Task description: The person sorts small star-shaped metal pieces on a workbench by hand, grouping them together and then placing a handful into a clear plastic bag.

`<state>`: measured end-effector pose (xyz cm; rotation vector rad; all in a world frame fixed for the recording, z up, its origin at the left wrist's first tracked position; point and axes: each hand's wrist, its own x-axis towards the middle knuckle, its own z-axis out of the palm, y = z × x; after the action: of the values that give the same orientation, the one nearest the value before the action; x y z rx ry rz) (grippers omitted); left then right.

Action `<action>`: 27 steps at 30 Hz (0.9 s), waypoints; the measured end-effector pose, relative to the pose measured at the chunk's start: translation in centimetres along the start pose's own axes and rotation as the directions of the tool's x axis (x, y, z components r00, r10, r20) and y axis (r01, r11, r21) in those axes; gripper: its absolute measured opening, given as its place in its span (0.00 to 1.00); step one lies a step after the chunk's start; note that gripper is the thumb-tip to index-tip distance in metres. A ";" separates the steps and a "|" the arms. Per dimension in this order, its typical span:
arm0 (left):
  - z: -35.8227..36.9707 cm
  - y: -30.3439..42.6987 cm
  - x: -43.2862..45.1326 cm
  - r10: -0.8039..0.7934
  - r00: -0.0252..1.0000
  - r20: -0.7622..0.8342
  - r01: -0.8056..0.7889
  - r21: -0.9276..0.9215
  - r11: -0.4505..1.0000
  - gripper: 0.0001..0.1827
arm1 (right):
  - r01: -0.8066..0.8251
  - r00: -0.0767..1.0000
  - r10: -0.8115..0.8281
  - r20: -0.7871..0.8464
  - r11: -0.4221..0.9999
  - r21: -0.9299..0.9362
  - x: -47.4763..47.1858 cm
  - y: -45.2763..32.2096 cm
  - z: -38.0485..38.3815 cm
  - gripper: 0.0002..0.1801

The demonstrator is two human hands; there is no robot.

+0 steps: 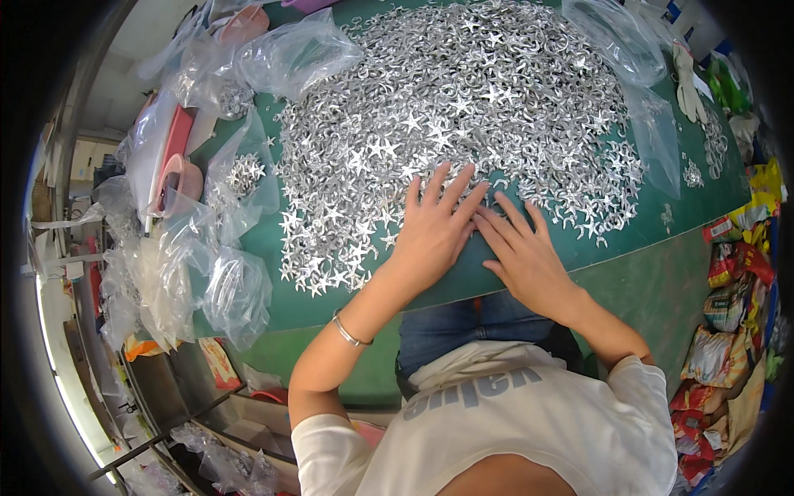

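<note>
A wide heap of small silvery pieces (384, 118), star-shaped and curved ones mixed, covers much of the green tabletop (657, 211). My left hand (431, 232) lies palm down at the heap's near edge, fingers spread over the pieces. Beside it my right hand (527, 254) rests palm down at the same edge, its fingertips close to or touching the left hand's fingers. Neither hand visibly grips anything; what lies beneath the palms is hidden. Bright star pieces (338, 279) lie scattered at the near left of the heap.
Clear plastic bags (236, 291), some holding silvery pieces, crowd the table's left side near a pink plastic cup (180, 177). At the right are a pale glove (687, 87), a clear bag (654, 139) and a small cluster of pieces (693, 173). Colourful packets (722, 304) line the right side.
</note>
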<state>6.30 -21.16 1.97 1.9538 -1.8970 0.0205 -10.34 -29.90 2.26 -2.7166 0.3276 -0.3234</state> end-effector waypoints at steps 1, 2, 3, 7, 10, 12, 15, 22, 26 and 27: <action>0.4 -0.1 0.1 0.010 0.999 0.049 -0.013 0.049 0.999 0.25 | 0.029 1.000 -0.029 0.000 0.999 0.015 0.0 0.1 0.0 0.26; 0.6 -0.5 -0.1 0.003 1.000 0.028 -0.005 0.042 0.999 0.24 | 0.058 0.998 -0.058 0.000 0.998 0.031 0.0 0.4 -0.1 0.23; 0.4 -0.8 -0.4 0.000 0.999 0.037 -0.002 0.054 0.999 0.23 | 0.085 0.996 -0.085 -0.001 0.995 0.048 -0.1 0.9 -0.2 0.21; -0.5 -1.4 -2.6 -0.048 0.998 -0.034 0.051 0.084 0.995 0.18 | 0.061 0.973 -0.037 -0.226 0.993 0.101 0.0 2.6 -0.9 0.13; -1.3 -1.5 -4.3 -0.143 0.980 -0.136 0.151 0.050 0.987 0.18 | -0.047 0.939 0.074 -0.335 0.995 0.087 1.7 2.9 -1.6 0.10; -1.5 -1.4 -4.8 -0.196 0.969 -0.151 0.207 0.065 0.976 0.18 | -0.027 0.943 0.048 -0.330 0.997 0.067 3.1 2.9 -1.6 0.10; -2.0 -1.1 -4.9 -0.244 0.949 -0.201 0.269 0.108 0.957 0.20 | -0.010 0.959 0.006 -0.282 1.000 -0.014 4.8 3.1 -1.0 0.12; -0.1 1.3 -3.8 -0.099 0.988 -0.121 0.102 0.018 0.995 0.18 | -0.015 0.982 0.008 -0.186 0.999 -0.035 4.4 3.2 -0.7 0.12; 0.5 0.9 -3.2 -0.078 0.992 -0.096 0.077 -0.006 0.997 0.13 | 0.004 0.985 0.009 -0.170 0.997 0.077 4.2 3.3 -0.8 0.11; 0.7 0.7 -3.2 -0.081 0.991 -0.103 0.080 -0.018 0.997 0.11 | 0.006 0.984 0.007 -0.175 0.997 0.072 4.2 3.3 -0.7 0.11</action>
<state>5.23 -18.30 0.56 1.9785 -1.7472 0.0832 -7.18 -34.25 2.33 -2.6228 0.3579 -0.5656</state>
